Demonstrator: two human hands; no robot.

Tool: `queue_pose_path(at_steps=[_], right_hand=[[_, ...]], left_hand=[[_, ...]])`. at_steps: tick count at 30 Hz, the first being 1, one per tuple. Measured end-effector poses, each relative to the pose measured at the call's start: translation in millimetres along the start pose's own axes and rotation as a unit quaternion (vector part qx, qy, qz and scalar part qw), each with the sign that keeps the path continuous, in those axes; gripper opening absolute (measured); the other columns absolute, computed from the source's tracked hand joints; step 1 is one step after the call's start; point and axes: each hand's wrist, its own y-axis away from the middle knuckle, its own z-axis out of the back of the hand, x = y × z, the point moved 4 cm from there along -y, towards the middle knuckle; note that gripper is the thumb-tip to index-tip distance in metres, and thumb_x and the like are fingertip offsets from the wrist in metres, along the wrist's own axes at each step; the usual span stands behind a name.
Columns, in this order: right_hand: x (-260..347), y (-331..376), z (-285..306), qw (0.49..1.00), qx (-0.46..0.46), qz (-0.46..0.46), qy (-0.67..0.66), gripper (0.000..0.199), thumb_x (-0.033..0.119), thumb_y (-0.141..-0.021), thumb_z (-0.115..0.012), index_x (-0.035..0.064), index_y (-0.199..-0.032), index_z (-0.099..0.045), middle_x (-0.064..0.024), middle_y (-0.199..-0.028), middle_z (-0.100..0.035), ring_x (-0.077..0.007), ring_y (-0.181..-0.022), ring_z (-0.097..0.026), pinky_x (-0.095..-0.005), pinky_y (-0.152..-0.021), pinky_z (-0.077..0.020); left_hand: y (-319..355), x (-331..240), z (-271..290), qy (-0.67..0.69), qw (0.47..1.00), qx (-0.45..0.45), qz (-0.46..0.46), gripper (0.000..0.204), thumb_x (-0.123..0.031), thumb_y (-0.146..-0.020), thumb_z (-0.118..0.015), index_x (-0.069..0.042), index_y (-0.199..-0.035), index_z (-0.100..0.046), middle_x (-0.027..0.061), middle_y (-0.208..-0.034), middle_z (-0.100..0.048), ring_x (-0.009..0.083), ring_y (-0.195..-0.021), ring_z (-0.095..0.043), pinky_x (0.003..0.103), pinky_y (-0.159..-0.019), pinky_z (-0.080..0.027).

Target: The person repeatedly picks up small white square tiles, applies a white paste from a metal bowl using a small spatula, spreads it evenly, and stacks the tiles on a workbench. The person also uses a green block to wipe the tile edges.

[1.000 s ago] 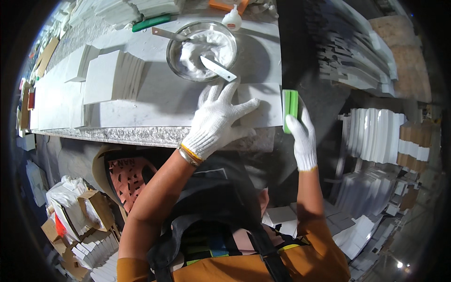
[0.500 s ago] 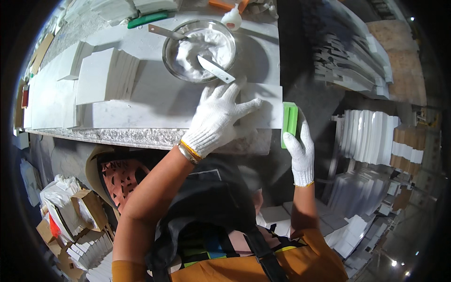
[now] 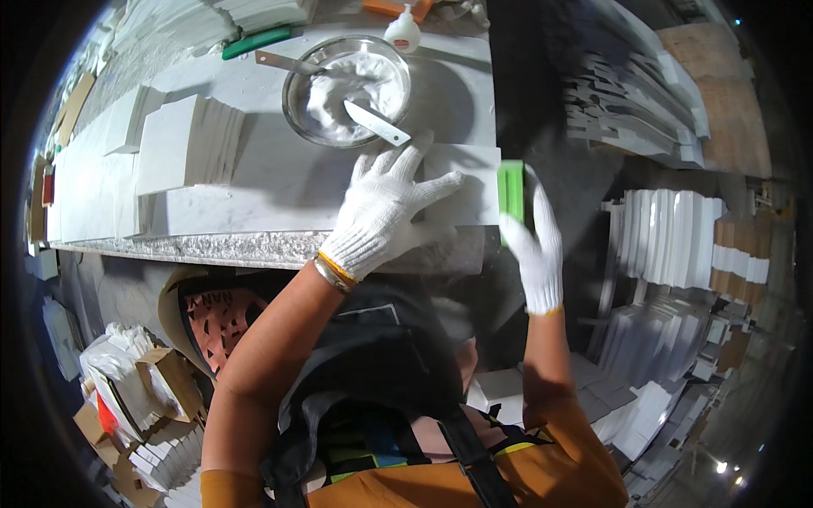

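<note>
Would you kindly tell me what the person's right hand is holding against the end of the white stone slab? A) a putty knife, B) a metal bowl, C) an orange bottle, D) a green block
D: the gloved right hand holds a green block at the right end of the white slab, while the left hand lies flat on the slab.

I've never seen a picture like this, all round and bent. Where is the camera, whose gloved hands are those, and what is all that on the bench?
The camera sits on a person's head and looks down; its wide lens bends straight edges. Both hands are that person's, in white gloves. The left hand presses flat on a pale stone slab on the bench. The right hand holds a green block against the slab's end. Behind them stands a metal bowl of white paste with a putty knife in it, beside stacked white tiles.
</note>
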Motion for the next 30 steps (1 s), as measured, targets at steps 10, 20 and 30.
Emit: queue_pose_path(at_steps=[10,20,30], right_hand=[[17.2,14.8,11.9,0.993,0.032,-0.067,-0.095,0.065,0.009,-0.087,-0.073,0.0055,-0.148,-0.049,-0.0092,-0.135,-0.059,-0.0177,-0.118,-0.059,-0.0346,-0.101,-0.0486],[-8.4,-17.7,-11.1,0.917,0.021,-0.256,-0.304,0.062,0.014,-0.096,-0.065,0.0038,-0.153,-0.043,-0.0072,-0.144,-0.055,-0.0141,-0.121,-0.057,-0.0296,-0.104,-0.0452],[-27.3,-47.0,-14.3,0.954,0.006,-0.165,-0.248,0.062,0.017,-0.092,-0.071,0.0063,-0.149,-0.049,-0.0128,-0.142,-0.058,-0.0170,-0.123,-0.056,-0.0305,-0.106,-0.0436]], left_hand=[[2.3,2.5,-3.6,0.008,1.000,-0.018,-0.004,0.060,-0.042,-0.070,-0.084,-0.028,-0.127,-0.070,0.0240,-0.151,-0.045,0.0397,-0.135,-0.047,0.053,-0.109,-0.037],[4.4,4.7,-2.4,0.004,1.000,-0.001,0.006,0.064,-0.044,-0.072,-0.083,-0.029,-0.131,-0.067,0.0232,-0.153,-0.041,0.0393,-0.135,-0.046,0.053,-0.110,-0.036],[3.6,2.9,-0.1,-0.006,1.000,-0.005,-0.012,0.064,-0.042,-0.070,-0.084,-0.029,-0.131,-0.068,0.0228,-0.153,-0.041,0.0388,-0.135,-0.046,0.052,-0.109,-0.036]])
